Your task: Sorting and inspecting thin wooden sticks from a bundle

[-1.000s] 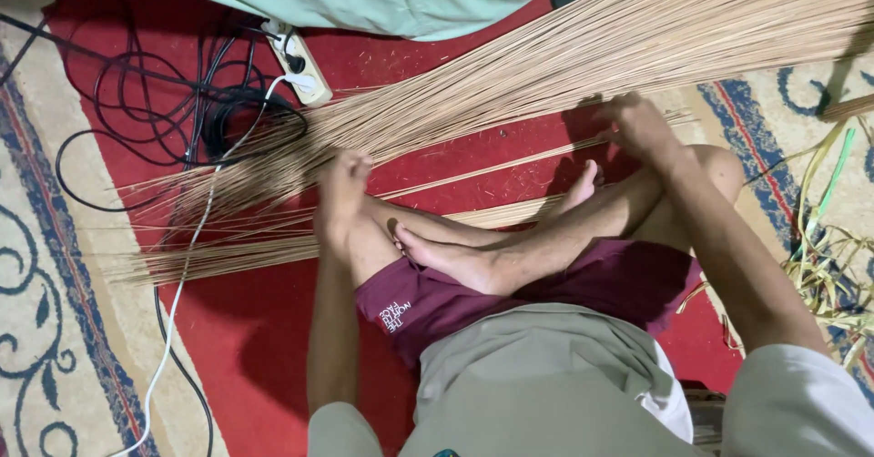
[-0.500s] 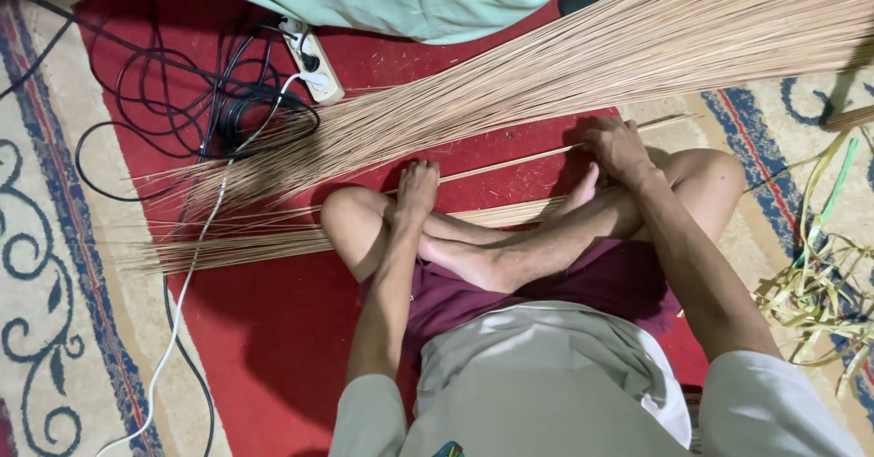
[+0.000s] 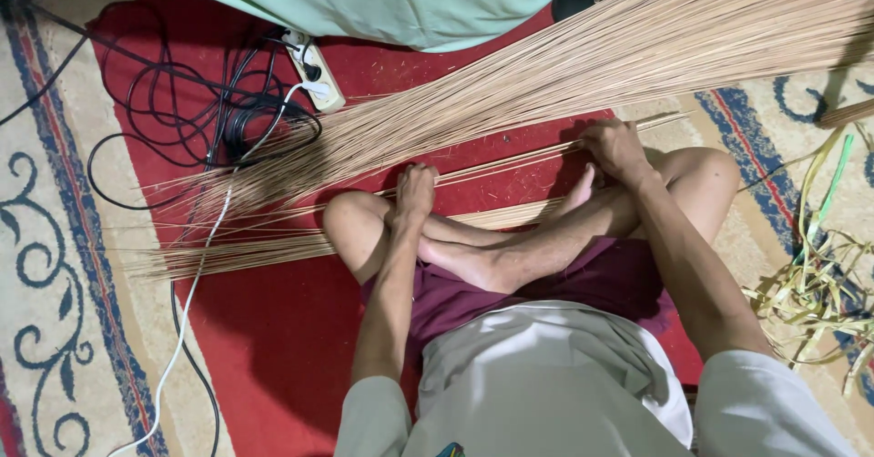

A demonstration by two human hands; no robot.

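Your left hand (image 3: 416, 190) and right hand (image 3: 616, 147) each pinched thin palm-leaf sticks (image 3: 510, 161) above your crossed legs; big stick bundle (image 3: 583, 66) beyond, tangled black cables (image 3: 182, 102) and power strip (image 3: 314, 75) left.

One head-worn camera looks steeply down, close over crossed legs (image 3: 510, 248), facing the red rug (image 3: 273, 330); its far edge seems cut off above.

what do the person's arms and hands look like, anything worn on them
Both arms are bare from hand to above the elbow, ending in short pale grey-white sleeves. The left hand and right hand wear no gloves, and no rings, watch or bands are visible.
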